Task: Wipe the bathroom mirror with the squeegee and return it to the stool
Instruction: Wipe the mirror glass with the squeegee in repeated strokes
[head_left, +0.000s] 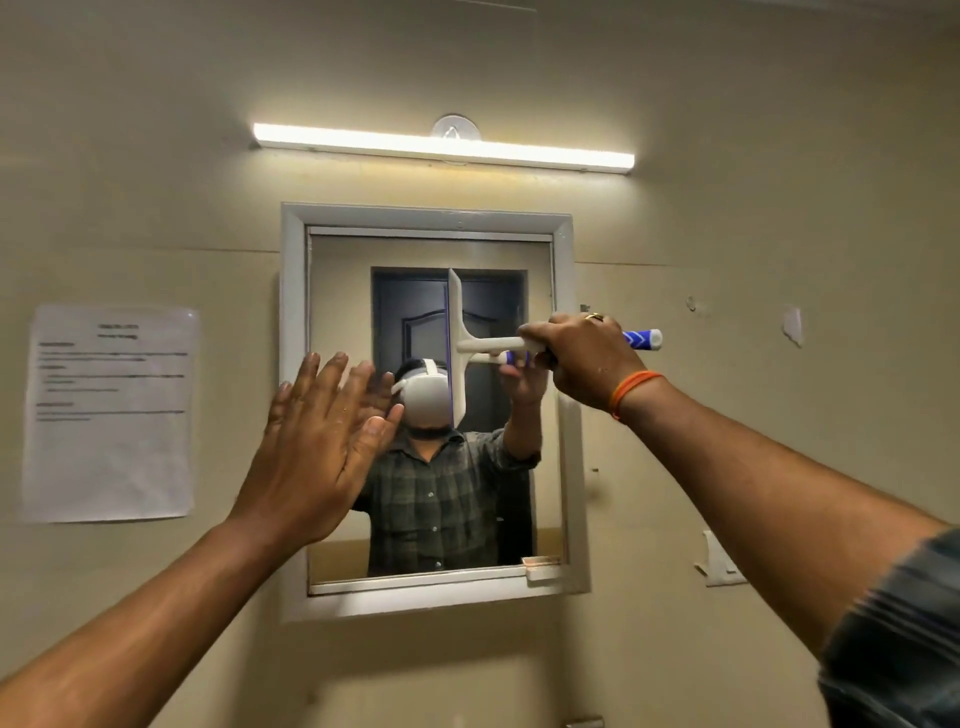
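On mirror (353, 291), squeegee (457, 343), gripped in right hand (582, 358)

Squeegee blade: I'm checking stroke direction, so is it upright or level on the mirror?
Upright: the squeegee blade runs top to bottom on the mirror, its handle pointing sideways into the right hand.

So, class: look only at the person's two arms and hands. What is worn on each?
The right hand has a gold-coloured ring on one finger and an orange thread band round the wrist; a dark checked sleeve covers the upper arm. The left hand and forearm are bare, nothing worn.
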